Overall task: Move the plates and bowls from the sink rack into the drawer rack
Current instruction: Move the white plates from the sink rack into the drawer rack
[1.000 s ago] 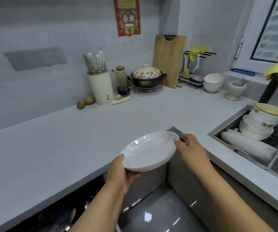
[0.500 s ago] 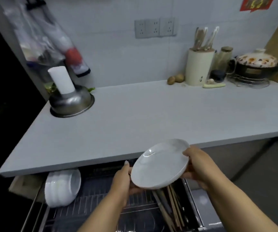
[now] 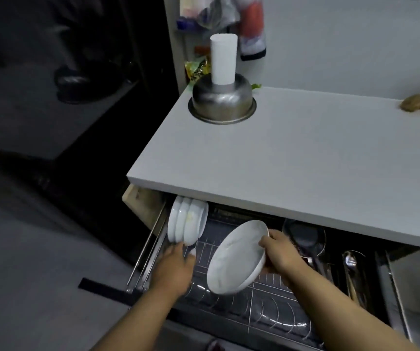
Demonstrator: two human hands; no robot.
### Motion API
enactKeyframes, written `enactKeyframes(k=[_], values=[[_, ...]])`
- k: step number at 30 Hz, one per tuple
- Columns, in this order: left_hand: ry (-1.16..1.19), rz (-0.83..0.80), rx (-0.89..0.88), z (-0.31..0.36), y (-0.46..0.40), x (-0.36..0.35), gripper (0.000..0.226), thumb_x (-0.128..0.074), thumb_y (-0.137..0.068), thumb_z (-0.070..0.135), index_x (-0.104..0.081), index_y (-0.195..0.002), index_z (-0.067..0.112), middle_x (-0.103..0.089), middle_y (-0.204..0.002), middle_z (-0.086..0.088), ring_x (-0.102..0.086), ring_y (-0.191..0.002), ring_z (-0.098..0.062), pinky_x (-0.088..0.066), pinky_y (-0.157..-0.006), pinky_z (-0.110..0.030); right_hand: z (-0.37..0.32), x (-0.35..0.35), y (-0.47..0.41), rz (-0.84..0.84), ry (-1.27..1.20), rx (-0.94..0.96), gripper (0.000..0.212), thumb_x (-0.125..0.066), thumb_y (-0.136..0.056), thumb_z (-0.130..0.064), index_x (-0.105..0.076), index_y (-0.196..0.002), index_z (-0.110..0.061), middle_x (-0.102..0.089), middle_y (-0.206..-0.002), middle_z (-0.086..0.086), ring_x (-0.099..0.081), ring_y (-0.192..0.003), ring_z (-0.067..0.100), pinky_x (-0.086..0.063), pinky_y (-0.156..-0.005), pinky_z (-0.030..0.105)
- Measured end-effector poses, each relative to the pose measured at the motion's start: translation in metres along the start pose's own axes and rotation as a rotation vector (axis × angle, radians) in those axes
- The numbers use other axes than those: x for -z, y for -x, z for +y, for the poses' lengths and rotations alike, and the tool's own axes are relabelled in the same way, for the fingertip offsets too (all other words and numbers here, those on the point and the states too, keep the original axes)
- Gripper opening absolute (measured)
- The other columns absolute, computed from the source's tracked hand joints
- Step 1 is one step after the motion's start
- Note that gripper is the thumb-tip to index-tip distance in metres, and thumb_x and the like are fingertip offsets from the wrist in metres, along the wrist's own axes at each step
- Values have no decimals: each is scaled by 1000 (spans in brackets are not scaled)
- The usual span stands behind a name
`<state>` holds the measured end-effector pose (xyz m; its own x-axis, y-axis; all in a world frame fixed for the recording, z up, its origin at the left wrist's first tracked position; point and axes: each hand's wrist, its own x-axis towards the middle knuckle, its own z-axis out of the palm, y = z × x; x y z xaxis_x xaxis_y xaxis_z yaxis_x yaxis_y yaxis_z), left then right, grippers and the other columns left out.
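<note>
Over the drawer rack (image 3: 267, 297), the right hand (image 3: 278, 252) is gripping a tilted plate (image 3: 238, 257); the left hand (image 3: 176, 269), open, is touching the racked plates (image 3: 187, 222). Slotting upright beside them likely comes next.

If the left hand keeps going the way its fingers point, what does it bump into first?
Most likely the upright white plates standing at the left end of the wire drawer rack. The left hand points up at their lower edge, with its fingertips seemingly almost touching, though depth is unclear.

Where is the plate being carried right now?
In the head view the plate is low and centre, tilted above the open drawer rack, held by the right hand, just right of the stacked plates that the left hand reaches.
</note>
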<state>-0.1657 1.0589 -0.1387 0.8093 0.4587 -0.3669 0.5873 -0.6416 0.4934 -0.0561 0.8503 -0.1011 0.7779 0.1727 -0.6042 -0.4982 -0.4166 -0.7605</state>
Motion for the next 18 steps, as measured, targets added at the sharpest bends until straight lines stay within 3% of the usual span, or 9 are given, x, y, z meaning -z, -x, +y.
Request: enactKeyframes(k=[3,5,8,11,16,18], values=[[-163,6,-8,-24,-3,0,63,-31,-98,50,-19,-152,19,-23,-158,-3,-19,-143,-23,-18,-118,-37,-4,-32,-29,-19,77,8,42,-45,-81,-15,-47,-123,-13,-63,-103,16,-65,-81,34,-59,-59,47],[-225,24,-22,-34,-4,-2,65,-30,-98,51,-15,-153,19,-17,-160,-1,-13,-146,-21,-10,-119,-38,-6,-48,-47,-12,139,17,54,-47,-75,-22,-44,-129,-17,-62,-108,13,-64,-90,37,-59,-68,54],[-231,52,-31,-41,-3,-5,67,-30,-97,51,-9,-153,20,-3,-162,-2,-3,-148,-21,-5,-120,-38,-9,-67,-74,8,186,22,58,-49,-75,-24,-40,-132,-18,-60,-116,12,-61,-100,35,-55,-82,55],[-213,116,-70,-41,0,-5,70,-31,-97,50,-1,-153,22,8,-161,0,5,-148,-19,4,-118,-34,-10,-80,-104,39,249,29,67,-49,-66,-31,-40,-131,-15,-61,-116,17,-62,-99,39,-54,-84,56],[-157,160,-63,-42,4,-1,74,-33,-96,49,8,-152,25,14,-160,4,20,-140,-9,12,-112,-29,-13,-99,-139,62,348,36,67,-47,-64,-32,-46,-125,-6,-61,-113,26,-62,-100,44,-53,-86,55],[-147,175,-60,-43,5,-1,74,-34,-96,48,8,-152,25,12,-160,4,20,-140,-9,12,-111,-28,-18,-104,-142,52,384,33,55,-50,-73,-27,-50,-122,-3,-61,-112,27,-61,-100,44,-52,-88,56]])
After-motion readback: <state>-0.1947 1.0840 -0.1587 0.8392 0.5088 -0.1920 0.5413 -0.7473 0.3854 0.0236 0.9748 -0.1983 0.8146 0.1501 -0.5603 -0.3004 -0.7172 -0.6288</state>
